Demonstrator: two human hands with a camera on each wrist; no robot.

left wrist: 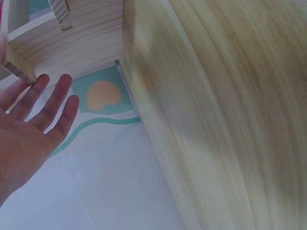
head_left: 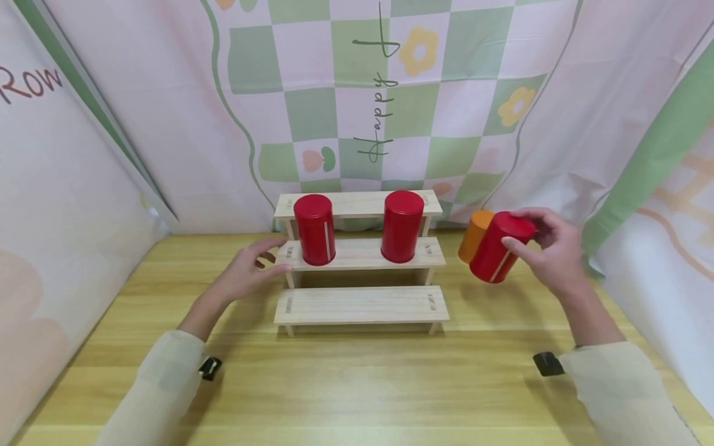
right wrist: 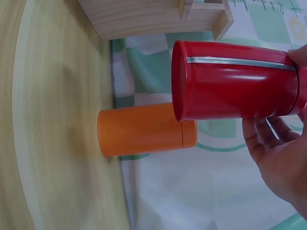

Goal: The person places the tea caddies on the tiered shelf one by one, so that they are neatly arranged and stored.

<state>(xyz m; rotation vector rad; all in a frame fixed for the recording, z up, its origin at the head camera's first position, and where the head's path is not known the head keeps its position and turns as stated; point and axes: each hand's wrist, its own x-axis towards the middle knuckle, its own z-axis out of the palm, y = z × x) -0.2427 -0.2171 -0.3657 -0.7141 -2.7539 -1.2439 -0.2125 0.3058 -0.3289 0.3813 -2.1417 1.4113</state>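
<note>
My right hand (head_left: 549,248) grips a red canister (head_left: 498,251) near its lid and holds it tilted above the table, in front of an orange canister (head_left: 473,238). In the right wrist view the red canister (right wrist: 235,81) shows a silvery seam down its side, and the orange canister (right wrist: 144,129) stands on the table. At the left end of a wooden three-step rack (head_left: 357,303), my left hand (head_left: 251,269) touches the middle step with spread fingers. On that step stand two more red canisters, one at left (head_left: 315,232) and one at right (head_left: 401,229).
The rack stands on a wood-grain table (head_left: 357,384) near a printed curtain (head_left: 362,93) at the back. More curtain hangs at the left and right sides. Small black devices (head_left: 549,364) sit at both wrists.
</note>
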